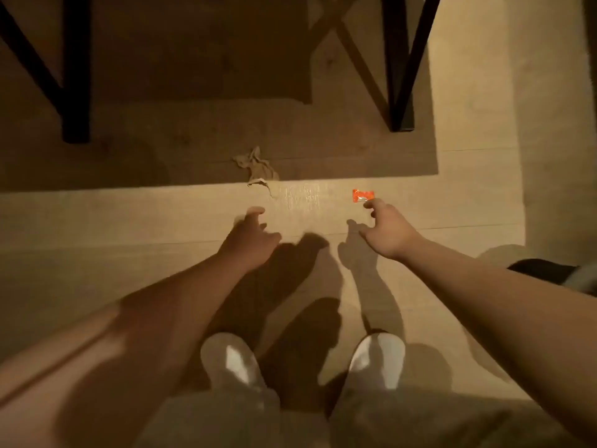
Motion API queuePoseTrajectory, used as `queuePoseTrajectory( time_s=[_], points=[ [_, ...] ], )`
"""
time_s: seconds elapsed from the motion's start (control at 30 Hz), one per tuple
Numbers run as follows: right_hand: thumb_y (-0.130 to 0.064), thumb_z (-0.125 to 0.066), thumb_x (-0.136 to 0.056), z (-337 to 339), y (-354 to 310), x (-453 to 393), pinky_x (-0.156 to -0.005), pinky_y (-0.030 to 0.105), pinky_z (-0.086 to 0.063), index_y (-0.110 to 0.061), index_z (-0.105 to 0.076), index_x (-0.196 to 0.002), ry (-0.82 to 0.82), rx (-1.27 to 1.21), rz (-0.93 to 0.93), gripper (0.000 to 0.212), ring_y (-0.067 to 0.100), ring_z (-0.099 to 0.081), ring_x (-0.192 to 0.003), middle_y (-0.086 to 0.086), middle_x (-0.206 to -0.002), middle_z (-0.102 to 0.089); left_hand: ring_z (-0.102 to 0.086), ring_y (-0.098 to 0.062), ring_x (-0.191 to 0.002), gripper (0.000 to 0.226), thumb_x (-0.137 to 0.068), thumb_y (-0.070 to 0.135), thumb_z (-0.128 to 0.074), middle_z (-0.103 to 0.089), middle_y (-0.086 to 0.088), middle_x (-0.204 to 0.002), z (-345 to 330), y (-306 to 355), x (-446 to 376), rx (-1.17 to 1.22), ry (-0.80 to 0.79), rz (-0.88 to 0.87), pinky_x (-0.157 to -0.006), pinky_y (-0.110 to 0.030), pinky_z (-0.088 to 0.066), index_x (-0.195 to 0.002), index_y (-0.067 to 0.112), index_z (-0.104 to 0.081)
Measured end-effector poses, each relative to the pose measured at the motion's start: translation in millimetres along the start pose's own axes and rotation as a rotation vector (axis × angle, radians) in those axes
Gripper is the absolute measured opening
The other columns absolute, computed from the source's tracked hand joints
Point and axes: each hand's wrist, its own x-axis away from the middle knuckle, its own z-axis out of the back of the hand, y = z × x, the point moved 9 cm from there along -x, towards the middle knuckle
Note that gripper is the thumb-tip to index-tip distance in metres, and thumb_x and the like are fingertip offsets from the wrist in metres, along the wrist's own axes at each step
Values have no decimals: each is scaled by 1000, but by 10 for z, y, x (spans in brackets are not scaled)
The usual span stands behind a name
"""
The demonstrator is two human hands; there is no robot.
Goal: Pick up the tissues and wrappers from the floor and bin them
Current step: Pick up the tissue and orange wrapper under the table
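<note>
A crumpled tissue [257,169] lies on the wooden floor at the edge of a table's shadow. A small orange wrapper [362,195] lies to its right in the light. My left hand [250,239] reaches forward with its fingers apart, a short way below the tissue and holding nothing. My right hand [386,229] is stretched out with a fingertip right at the wrapper's lower right corner; its fingers are spread and nothing is gripped.
Black table legs stand at the back left [76,92] and back right [402,76], with dark shadow between them. My two white shoes [231,360] are near the bottom. A dark object [546,270] sits at the right edge.
</note>
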Motion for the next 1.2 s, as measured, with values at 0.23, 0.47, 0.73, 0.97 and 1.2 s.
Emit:
queuePoseTrajectory(
  time_s=[0.23,0.47,0.73,0.97,1.2],
  points=[
    [-21,-59,-88,-350,284,-1036,-98,50,-51,-31,-20,-153,146,96,10,77,39,-55,-123,7,-157,-23,-42,-34,-133,70,-86,31,-66,-17,-5,-161,44,12,-1080,-363,252,-77,-94,-43,-45,-145,35,-30],
    [-23,-61,-89,-382,318,-1365,-80,53,-58,-19,-49,-117,403,198,36,31,37,-60,-99,15,-127,-43,-43,-35,-122,42,-90,43,-53,-54,-14,-128,83,158,-1530,-602,373,-151,-97,-47,-40,-126,21,-53],
    [-3,-49,-91,-457,234,-1341,-79,49,-53,-5,-51,-111,336,246,69,20,40,-59,-96,20,-109,-58,-54,-18,-96,13,-94,19,-54,-49,-2,-116,-117,61,-1449,-479,337,-330,-81,-36,-53,-107,20,-53],
    [-5,-53,-88,-446,244,-1146,-78,47,-56,-3,-60,-105,264,272,37,18,37,-62,-91,18,-101,-64,-58,-20,-85,26,-87,9,-58,-56,-1,-102,-191,-240,-1035,-387,254,-287,-72,-38,-55,-105,22,-46],
    [-19,-54,-97,-335,265,-958,-90,42,-55,-6,-63,-107,268,153,101,19,28,-60,-96,12,-111,-55,-58,-16,-86,32,-88,15,-60,-58,1,-106,-156,-376,-861,-307,227,-176,-68,-33,-52,-114,28,-47]
  ],
)
